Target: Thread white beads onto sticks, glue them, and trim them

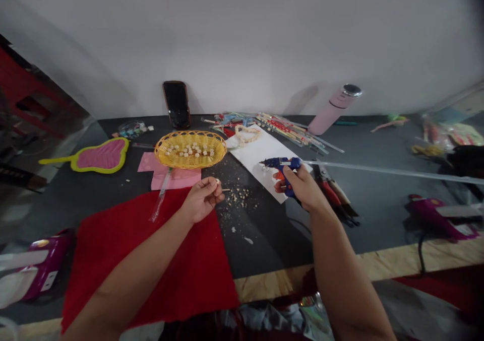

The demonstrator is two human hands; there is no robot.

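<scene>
My left hand (205, 198) is closed in a pinch on a small pale piece (218, 181), above the edge of a red cloth (159, 260). A thin stick end (226, 190) pokes out beside its fingers. My right hand (302, 184) is wrapped round a blue glue gun (282, 163), whose nozzle points left over a white sheet (249, 154). A long clear glue stick (378, 169) runs from the back of the gun to the right. Behind my left hand sits a yellow woven basket (191, 163) with several small pale pieces. Crumbs (238, 197) lie between my hands.
Pliers (335, 192) lie right of my right hand. Behind stand a pink bottle (335, 109) and a phone (177, 104), near a pile of thin sticks (283, 129). A yellow-rimmed pink shape (102, 155) is at left. Purple devices (442, 217) sit at both sides.
</scene>
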